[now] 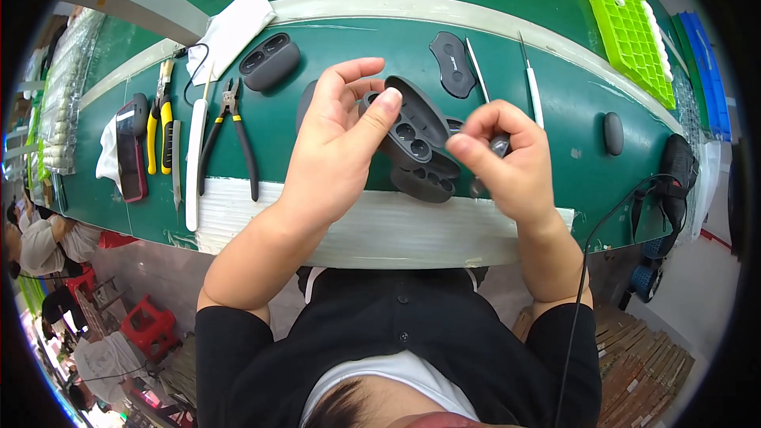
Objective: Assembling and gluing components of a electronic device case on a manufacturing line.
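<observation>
Nearest the camera, dark hair (pixel 337 406) is seen at the lower edge, above a black shirt (pixel 388 325). Beyond it, a dark grey hinged case (pixel 409 133) is held open over the green worktop (pixel 341 36) by the left hand (pixel 333 147), its thumb pressed over one end. Between the curled fingers of the right hand (pixel 507 154), a small dark rounded piece (pixel 499 145) appears to be pinched.

The held case is judged light and stiff, with a smooth, possibly slippery shell; the hinge is probably its most delicate part. It is best gripped by the base, with the lid left unloaded. Round glossy recesses are shown in it; part is covered by the thumb. Below it rests a second open case (pixel 426 182), likewise recessed. In a third case (pixel 269 62), upper left, two dark wells are seen, their contents indistinct. White pieces are ranged along a lime-green basket (pixel 626 40).
</observation>
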Available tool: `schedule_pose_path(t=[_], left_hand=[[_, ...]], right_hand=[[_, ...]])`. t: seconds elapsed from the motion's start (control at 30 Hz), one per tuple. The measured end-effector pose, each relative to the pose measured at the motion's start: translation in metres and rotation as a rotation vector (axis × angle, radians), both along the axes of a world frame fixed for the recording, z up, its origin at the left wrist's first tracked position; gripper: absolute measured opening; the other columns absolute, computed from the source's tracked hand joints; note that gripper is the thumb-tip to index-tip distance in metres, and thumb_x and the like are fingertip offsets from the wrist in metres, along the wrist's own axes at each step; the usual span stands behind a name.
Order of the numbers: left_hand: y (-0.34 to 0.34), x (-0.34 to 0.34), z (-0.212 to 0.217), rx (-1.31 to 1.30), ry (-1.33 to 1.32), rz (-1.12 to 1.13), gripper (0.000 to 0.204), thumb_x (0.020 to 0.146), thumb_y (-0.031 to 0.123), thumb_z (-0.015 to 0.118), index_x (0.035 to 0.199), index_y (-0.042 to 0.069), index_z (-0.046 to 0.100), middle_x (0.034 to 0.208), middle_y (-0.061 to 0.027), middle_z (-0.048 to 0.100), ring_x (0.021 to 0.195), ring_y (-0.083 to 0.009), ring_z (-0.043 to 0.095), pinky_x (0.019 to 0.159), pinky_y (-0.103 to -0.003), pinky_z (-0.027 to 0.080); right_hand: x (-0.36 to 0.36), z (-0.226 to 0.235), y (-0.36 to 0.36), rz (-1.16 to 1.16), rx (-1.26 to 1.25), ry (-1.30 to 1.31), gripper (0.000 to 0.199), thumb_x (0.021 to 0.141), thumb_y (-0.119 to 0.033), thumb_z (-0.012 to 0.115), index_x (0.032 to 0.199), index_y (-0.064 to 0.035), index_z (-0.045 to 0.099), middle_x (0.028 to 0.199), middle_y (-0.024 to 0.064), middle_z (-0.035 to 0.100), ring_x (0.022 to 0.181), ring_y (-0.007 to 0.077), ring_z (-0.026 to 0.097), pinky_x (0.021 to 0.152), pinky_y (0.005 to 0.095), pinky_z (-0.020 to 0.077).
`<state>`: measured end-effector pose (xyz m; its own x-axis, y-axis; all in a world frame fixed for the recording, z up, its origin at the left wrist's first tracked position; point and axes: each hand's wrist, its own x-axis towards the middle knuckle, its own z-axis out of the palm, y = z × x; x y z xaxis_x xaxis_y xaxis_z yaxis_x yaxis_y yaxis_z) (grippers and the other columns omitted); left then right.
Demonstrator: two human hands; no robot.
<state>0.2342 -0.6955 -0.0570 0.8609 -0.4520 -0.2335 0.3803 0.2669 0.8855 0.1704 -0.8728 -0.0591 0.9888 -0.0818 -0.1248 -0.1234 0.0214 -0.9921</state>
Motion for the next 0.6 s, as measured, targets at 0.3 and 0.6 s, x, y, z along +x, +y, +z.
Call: schedule_pose_path(t=[0.3, 0.6], left_hand=[[-0.007, -0.004, -0.009, 0.081, -0.215, -0.05, 0.043, 0.083, 0.012, 0.062, 0.117, -0.001, 0.039, 0.1, -0.0082, 0.044, 0.087, -0.0094, 0.048, 0.075, -0.021, 0.044], [-0.005, -0.002, 0.0, 0.052, -0.069, -0.071, 0.039, 0.085, 0.017, 0.061, 0.115, 0.0, 0.042, 0.102, -0.0071, 0.044, 0.082, -0.0079, 0.052, 0.069, -0.02, 0.044]], right_hand=[[-0.003, 0.001, 0.005, 0.021, -0.334, -0.075, 0.019, 0.081, -0.015, 0.062, 0.084, 0.0033, 0.062, 0.061, 0.0047, 0.057, 0.053, 0.0068, 0.049, 0.048, 0.0215, 0.038], [-0.002, -0.005, 0.006, 0.027, -0.43, -0.077, 0.017, 0.084, -0.012, 0.053, 0.084, 0.0036, 0.061, 0.067, 0.0145, 0.06, 0.058, 0.0209, 0.057, 0.054, 0.0288, 0.0436]])
